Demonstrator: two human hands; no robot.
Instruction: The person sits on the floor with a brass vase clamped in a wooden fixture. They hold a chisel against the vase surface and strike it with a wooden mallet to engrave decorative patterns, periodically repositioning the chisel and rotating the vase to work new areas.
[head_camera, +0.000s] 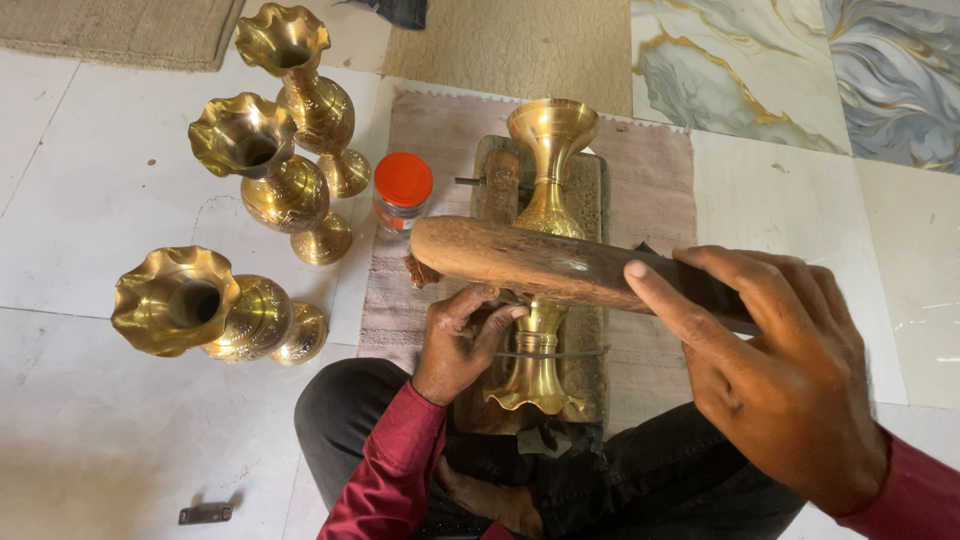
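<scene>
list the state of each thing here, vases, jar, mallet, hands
brass vase: lying on the work block, under the mallet
wooden mallet: raised, held
right hand: gripping the mallet
left hand: fingers pinched at the vase stem
three vases: upright on the floor
jar: lid on

A white tiled floor (110, 200) carries everything. Three brass vases with fluted rims stand on it at the left: one (310, 95) farthest up, one (265, 175) just below it, one (205, 305) nearest. A pinkish cloth mat (440, 130) lies on the tiles; on it rest a jar with an orange lid (402, 195) and a worn work block (590, 200). A small dark metal piece (205, 513) lies low on the tiles. Marbled tiles (790, 70) and a beige rug (120, 30) fill the far edge.
</scene>
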